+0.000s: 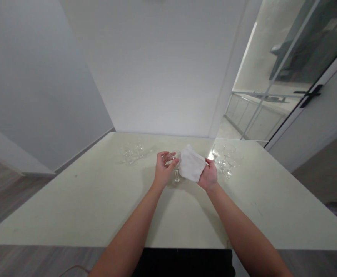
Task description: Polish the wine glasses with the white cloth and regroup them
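My left hand (164, 168) is closed around the bowl of a clear stemmed glass (176, 175), held just above the pale table (84, 200). A white cloth (191, 164) is pinched in my right hand (209, 175) and pressed against the glass's right side. Both hands meet near the middle of the table.
A group of clear stemmed glasses (132, 152) stands at the back left of the table. Another group of glasses (227, 159) stands right of my right hand. White walls rise behind, and a glass door with a black handle (309, 95) is at the right.
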### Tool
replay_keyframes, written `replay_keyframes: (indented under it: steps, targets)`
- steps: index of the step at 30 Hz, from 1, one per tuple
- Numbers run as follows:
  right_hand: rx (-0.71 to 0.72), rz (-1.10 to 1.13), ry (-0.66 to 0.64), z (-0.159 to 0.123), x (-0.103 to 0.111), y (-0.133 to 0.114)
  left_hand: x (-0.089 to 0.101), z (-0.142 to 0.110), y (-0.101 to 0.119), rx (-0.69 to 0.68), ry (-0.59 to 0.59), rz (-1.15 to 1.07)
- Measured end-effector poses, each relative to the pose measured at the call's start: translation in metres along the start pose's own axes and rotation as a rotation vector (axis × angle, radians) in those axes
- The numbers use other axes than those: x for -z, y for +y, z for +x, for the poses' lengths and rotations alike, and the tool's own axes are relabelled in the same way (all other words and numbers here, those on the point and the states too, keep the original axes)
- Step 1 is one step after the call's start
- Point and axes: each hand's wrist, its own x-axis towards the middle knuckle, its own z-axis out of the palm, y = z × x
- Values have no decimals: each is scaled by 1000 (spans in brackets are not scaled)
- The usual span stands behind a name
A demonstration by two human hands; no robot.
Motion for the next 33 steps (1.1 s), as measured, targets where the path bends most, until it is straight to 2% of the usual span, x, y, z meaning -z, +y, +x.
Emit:
replay_keyframes:
  steps: [3,5,8,12,15,17,19,22,24,27,30,33]
  targets:
    - [4,-84,0,4,3,4,-2,-2,0,10,-13,6]
    - [54,-139,11,7,4,8,-2,-2,-1,3,-15,12]
    - [171,-268,19,12,5,15,-3,-2,-2,3,-23,39]
    - [397,-573,21,14,9,23,-7,-6,-5,-3,-108,75]
    - [501,-689,-14,12,14,28,-11,-10,-9,-116,-190,173]
    - [520,-685,-53,11,16,31,-12,-11,-11,-246,-247,281]
    - [501,-633,-39,12,16,34,-11,-11,-13,-364,-281,401]
    - [466,-482,89,15,11,35,-7,-10,-9,-473,-308,571]
    - [473,-362,191,17,7,33,-5,-12,-4,-496,-336,628]
    - [480,-173,311,18,2,29,-6,-18,3,-406,-365,656]
    - [468,-57,374,19,2,26,-14,-26,1,-192,-401,616]
    - [418,-11,394,21,7,25,-25,-32,-4,44,-449,422]
